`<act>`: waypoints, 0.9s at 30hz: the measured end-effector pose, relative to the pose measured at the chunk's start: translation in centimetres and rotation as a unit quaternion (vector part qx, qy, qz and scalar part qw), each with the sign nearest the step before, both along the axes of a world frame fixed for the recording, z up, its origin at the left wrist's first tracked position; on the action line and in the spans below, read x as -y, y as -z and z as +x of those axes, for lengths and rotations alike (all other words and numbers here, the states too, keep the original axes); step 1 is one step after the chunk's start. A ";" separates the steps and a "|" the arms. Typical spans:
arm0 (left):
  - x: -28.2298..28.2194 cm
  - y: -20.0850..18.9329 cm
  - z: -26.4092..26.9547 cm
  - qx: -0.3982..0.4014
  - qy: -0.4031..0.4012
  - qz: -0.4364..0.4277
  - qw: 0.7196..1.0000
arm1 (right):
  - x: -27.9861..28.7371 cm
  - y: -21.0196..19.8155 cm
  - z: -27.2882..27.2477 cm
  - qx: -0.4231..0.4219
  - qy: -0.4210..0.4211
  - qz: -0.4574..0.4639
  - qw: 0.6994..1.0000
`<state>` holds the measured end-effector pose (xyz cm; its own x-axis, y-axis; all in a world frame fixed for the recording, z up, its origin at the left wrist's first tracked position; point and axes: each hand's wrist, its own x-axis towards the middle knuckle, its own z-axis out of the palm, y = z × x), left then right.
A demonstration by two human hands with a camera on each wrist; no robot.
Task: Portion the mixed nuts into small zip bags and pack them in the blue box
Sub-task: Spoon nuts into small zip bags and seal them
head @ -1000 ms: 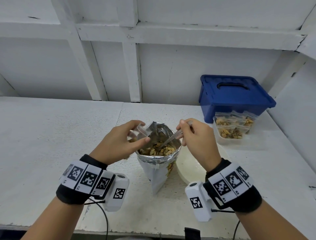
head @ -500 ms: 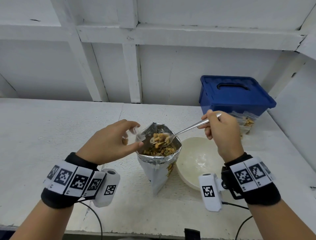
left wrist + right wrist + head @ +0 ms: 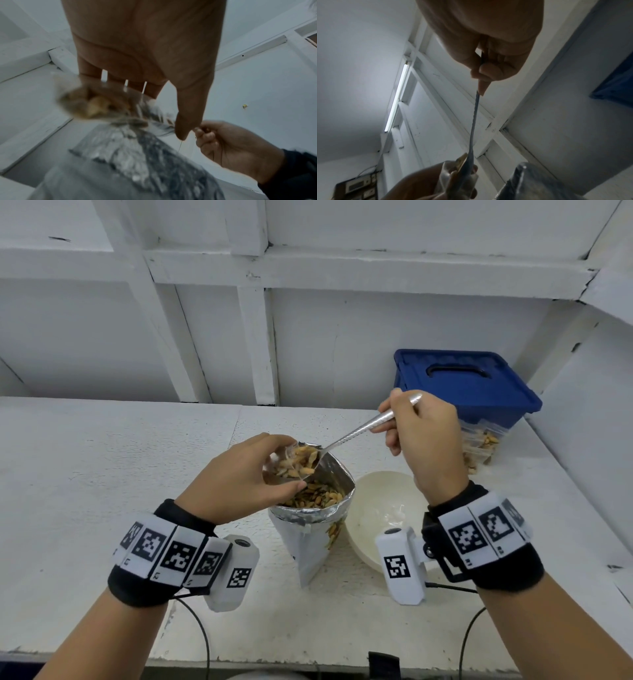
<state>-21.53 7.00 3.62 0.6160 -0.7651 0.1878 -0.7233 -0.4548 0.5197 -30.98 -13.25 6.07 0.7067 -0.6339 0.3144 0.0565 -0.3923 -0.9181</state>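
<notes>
Since half a second ago the spoon (image 3: 356, 431) has risen out of the foil nut bag (image 3: 310, 529) and its loaded bowl now sits at the mouth of the small zip bag (image 3: 291, 463), while the left hand (image 3: 239, 479) has lifted that bag up over the foil bag's rim.

The left hand's grip is closed on the small zip bag, thumb below and fingers over the top, holding its mouth open just above the near-left rim of the foil nut bag. Through the clear plastic, pale nuts (image 3: 301, 462) show inside; in the left wrist view they are a blurred brown-yellow clump (image 3: 96, 106) under the fingers (image 3: 109, 88).

The right hand (image 3: 423, 440) is up and to the right of the foil nut bag, its grip clenched around the spoon's handle, the handle end poking out past the knuckles. In the right wrist view the handle (image 3: 475, 121) runs down from the fingers (image 3: 489, 73) to the zip bag's mouth (image 3: 458, 174).

The foil nut bag stands upright and open on the white worktop (image 3: 102, 474), more nuts showing inside it. Just right of it sits a white bowl (image 3: 383, 508). Behind and right of the foil bag, against the wall, stands the blue box (image 3: 469, 385) with its lid on. Filled zip bags (image 3: 483, 443) lie in front of the box, partly hidden by the right hand.
</notes>
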 end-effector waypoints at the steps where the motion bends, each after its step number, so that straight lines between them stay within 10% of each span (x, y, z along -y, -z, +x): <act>1: 0.0 0.2 0.0 -0.010 -0.003 -0.011 1.000 | -0.4 -0.2 0.1 0.003 -0.004 -0.026 1.000; 13: 0.0 1.4 -0.4 -0.109 -0.075 -0.162 0.978 | -1.7 -3.5 -1.4 0.207 -0.029 -0.255 0.944; 27: -0.4 1.3 0.5 -0.145 -0.079 -0.072 0.984 | -2.7 5.5 -1.2 0.010 -0.140 -0.373 0.917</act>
<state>-20.99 7.40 2.27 0.7681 -0.6345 0.0862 -0.4620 -0.4560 0.7607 -32.20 -10.51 0.58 0.7986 -0.0312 0.6011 0.2651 -0.8784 -0.3978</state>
